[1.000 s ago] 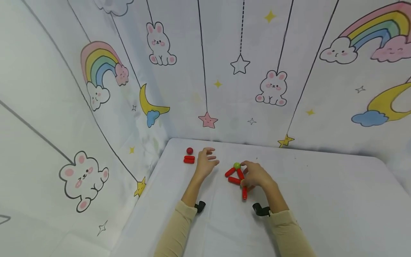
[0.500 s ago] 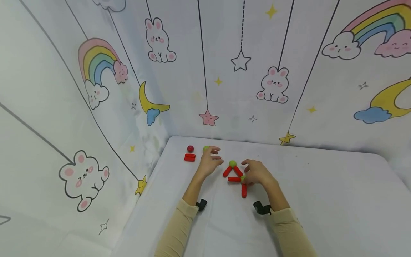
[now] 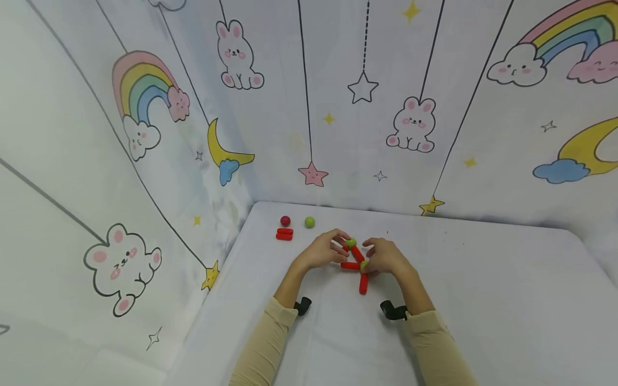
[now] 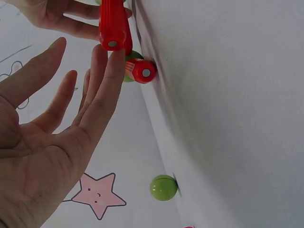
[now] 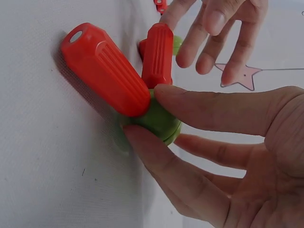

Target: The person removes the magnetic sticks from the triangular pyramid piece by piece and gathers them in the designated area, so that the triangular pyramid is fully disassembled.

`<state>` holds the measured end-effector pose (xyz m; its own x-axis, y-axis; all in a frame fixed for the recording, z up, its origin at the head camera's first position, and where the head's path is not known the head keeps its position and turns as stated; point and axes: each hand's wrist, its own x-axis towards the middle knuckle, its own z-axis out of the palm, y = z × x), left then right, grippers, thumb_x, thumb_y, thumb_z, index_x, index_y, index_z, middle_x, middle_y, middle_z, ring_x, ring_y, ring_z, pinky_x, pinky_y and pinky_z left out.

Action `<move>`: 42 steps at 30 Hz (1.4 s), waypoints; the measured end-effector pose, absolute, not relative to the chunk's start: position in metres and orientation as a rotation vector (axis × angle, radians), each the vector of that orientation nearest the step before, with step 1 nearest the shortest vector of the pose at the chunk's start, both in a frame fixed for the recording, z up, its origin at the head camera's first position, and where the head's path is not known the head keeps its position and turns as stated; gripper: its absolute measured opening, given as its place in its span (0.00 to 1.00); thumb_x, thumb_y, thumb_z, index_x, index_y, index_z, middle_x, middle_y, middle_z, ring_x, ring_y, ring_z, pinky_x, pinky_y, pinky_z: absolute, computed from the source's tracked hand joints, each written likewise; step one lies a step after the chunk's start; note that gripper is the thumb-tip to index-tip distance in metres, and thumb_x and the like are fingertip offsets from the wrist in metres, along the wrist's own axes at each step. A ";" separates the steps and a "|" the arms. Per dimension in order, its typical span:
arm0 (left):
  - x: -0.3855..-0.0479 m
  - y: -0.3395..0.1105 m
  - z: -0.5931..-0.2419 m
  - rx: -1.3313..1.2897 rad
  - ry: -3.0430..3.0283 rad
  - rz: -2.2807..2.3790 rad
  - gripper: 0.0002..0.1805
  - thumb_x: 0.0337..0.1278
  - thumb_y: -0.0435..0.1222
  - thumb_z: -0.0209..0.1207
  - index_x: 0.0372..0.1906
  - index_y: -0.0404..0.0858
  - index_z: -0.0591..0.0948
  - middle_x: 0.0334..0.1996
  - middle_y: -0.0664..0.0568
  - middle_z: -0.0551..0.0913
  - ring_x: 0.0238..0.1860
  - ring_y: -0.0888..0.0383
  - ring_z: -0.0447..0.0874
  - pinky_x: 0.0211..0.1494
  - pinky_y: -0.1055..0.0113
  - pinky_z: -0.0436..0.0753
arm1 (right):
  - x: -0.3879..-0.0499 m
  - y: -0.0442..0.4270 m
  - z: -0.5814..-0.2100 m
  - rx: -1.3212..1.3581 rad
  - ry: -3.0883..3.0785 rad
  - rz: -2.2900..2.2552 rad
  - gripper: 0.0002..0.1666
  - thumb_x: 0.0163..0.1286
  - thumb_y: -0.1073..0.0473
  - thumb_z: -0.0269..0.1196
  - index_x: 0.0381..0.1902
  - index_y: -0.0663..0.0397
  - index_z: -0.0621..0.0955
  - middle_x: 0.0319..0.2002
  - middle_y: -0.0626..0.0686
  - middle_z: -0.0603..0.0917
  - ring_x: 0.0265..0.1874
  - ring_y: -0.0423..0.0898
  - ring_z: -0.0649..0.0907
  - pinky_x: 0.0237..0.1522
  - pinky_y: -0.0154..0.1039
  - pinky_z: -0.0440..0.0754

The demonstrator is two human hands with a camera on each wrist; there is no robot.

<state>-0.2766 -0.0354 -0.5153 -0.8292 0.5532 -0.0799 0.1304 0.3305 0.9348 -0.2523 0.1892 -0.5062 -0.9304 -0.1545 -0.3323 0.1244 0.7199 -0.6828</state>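
Several red magnetic sticks and two green balls form a joined figure on the white table. My right hand pinches the nearer green ball between thumb and finger. From that ball one red stick points toward me, and others run left and away. The farther green ball sits at the figure's top. My left hand is over the figure's left side, fingers extended beside a red stick. Whether its fingertips touch that stick I cannot tell. In the head view this hand partly covers the far-left stick.
At the table's back left lie a loose red ball, a green ball and two red sticks side by side. A printed cloth backdrop rises behind the table. Black camera mounts sit on both wrists.
My left hand has moved right and nearer, from beside the loose green ball to the figure, uncovering that ball. The right hand stays at the nearer ball; the figure has shifted slightly.
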 end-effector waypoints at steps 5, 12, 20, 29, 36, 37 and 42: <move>-0.277 -0.034 -0.515 0.644 2.201 1.476 0.29 0.63 0.25 0.67 0.68 0.32 0.74 0.60 0.35 0.79 0.53 0.49 0.87 0.50 0.61 0.88 | -0.255 0.191 -0.507 -0.044 2.572 -1.061 0.42 0.55 0.65 0.79 0.68 0.61 0.77 0.55 0.65 0.84 0.37 0.50 0.87 0.39 0.44 0.89; -0.279 -0.032 -0.518 0.701 2.203 1.440 0.30 0.60 0.22 0.68 0.67 0.32 0.75 0.59 0.34 0.80 0.50 0.48 0.89 0.50 0.64 0.88 | -0.256 0.189 -0.507 -0.029 2.566 -1.082 0.43 0.54 0.66 0.80 0.67 0.61 0.77 0.55 0.64 0.84 0.43 0.53 0.86 0.40 0.44 0.89; -0.278 -0.027 -0.523 0.672 2.244 1.448 0.28 0.58 0.23 0.70 0.64 0.31 0.77 0.57 0.34 0.81 0.47 0.50 0.89 0.50 0.63 0.87 | -0.255 0.188 -0.511 0.002 2.503 -1.173 0.42 0.55 0.69 0.79 0.67 0.64 0.76 0.52 0.64 0.85 0.39 0.53 0.87 0.36 0.43 0.90; -0.277 -0.026 -0.528 0.502 2.312 1.478 0.27 0.56 0.27 0.73 0.61 0.35 0.81 0.54 0.40 0.83 0.41 0.57 0.89 0.48 0.64 0.86 | -0.257 0.189 -0.514 0.031 2.454 -1.225 0.42 0.56 0.69 0.78 0.68 0.65 0.75 0.50 0.63 0.85 0.38 0.52 0.87 0.36 0.45 0.90; -0.276 -0.030 -0.529 0.443 2.297 1.496 0.28 0.54 0.28 0.74 0.62 0.37 0.82 0.53 0.40 0.84 0.42 0.56 0.85 0.46 0.63 0.83 | -0.257 0.185 -0.515 0.113 2.410 -1.256 0.43 0.56 0.71 0.78 0.69 0.63 0.75 0.51 0.64 0.83 0.39 0.54 0.86 0.37 0.45 0.90; -0.276 -0.031 -0.528 0.444 2.296 1.494 0.28 0.54 0.28 0.74 0.62 0.37 0.82 0.53 0.40 0.84 0.43 0.56 0.85 0.46 0.63 0.83 | -0.257 0.185 -0.515 0.117 2.413 -1.253 0.43 0.56 0.71 0.78 0.69 0.63 0.75 0.51 0.63 0.83 0.40 0.54 0.86 0.37 0.45 0.90; -0.280 -0.041 -0.521 0.419 2.267 1.520 0.28 0.56 0.29 0.72 0.64 0.36 0.80 0.54 0.40 0.84 0.45 0.54 0.84 0.46 0.62 0.84 | -0.258 0.184 -0.514 0.120 2.444 -1.222 0.42 0.56 0.69 0.79 0.68 0.63 0.76 0.52 0.64 0.82 0.40 0.54 0.85 0.36 0.44 0.90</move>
